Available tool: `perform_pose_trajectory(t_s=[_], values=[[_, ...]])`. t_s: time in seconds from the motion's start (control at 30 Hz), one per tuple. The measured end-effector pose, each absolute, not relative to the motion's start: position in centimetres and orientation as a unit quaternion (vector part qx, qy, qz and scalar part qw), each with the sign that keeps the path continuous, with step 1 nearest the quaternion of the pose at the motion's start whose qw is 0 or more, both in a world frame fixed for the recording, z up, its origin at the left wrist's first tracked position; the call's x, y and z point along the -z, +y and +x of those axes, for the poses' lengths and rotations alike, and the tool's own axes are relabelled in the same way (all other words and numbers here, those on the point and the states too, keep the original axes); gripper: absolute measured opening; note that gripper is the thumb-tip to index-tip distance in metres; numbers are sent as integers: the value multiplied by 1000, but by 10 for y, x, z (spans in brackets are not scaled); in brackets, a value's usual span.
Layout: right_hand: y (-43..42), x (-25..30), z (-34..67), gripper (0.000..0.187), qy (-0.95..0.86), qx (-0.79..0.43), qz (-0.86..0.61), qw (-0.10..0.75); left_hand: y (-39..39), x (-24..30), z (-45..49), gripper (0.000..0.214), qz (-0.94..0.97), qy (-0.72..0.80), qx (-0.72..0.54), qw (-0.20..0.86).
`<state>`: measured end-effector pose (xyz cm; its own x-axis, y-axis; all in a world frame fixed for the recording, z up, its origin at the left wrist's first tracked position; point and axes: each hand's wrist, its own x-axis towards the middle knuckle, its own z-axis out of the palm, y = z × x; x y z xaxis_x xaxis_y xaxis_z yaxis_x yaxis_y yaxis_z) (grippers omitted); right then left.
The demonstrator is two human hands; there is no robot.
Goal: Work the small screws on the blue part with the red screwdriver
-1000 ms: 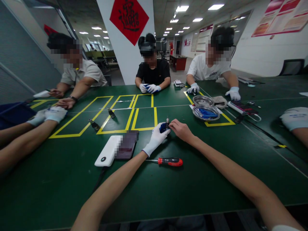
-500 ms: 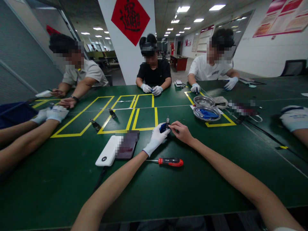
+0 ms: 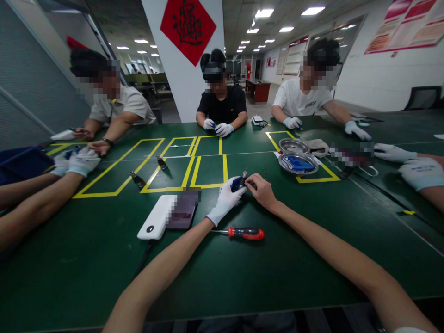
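Observation:
My left hand (image 3: 226, 201), in a white glove with blue fingertips, is closed around a small black cylindrical part with a metal tip (image 3: 242, 179). The part leans slightly to the right, its tip pointing up. My bare right hand (image 3: 263, 190) is pinched beside the part's right side, its fingertips touching or nearly touching it. Anything between those fingertips is too small to make out. Nearer to me lies a red-and-black screwdriver (image 3: 247, 233), its shaft pointing left, partly behind my left wrist.
A white power bank (image 3: 156, 217) and a dark phone (image 3: 185, 215) lie left of my hand. Two black parts (image 3: 161, 163) (image 3: 138, 180) stand near yellow tape outlines. Metal bowls (image 3: 299, 172), one holding blue items, sit to the right. Several co-workers surround the green table (image 3: 222, 286).
The black part has tilted from upright to leaning right, and my right hand has shifted slightly. Across the table, the white-shirted co-worker's hands moved right; another gloved hand has appeared at right.

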<state>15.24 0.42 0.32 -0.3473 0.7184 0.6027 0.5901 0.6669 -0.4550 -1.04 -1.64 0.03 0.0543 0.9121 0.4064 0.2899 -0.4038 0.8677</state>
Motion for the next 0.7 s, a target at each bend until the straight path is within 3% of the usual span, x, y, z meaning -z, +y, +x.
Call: perform_pose_trajectory(t_s=[0.47,0.7], values=[[10,-3,159,16,-862,-77,-314,391,-12,5,-11,39,639,449,-539,316],[38,-6,186,20,-741,-65,-469,477,-10,4,-10,41,563,458,-579,371]])
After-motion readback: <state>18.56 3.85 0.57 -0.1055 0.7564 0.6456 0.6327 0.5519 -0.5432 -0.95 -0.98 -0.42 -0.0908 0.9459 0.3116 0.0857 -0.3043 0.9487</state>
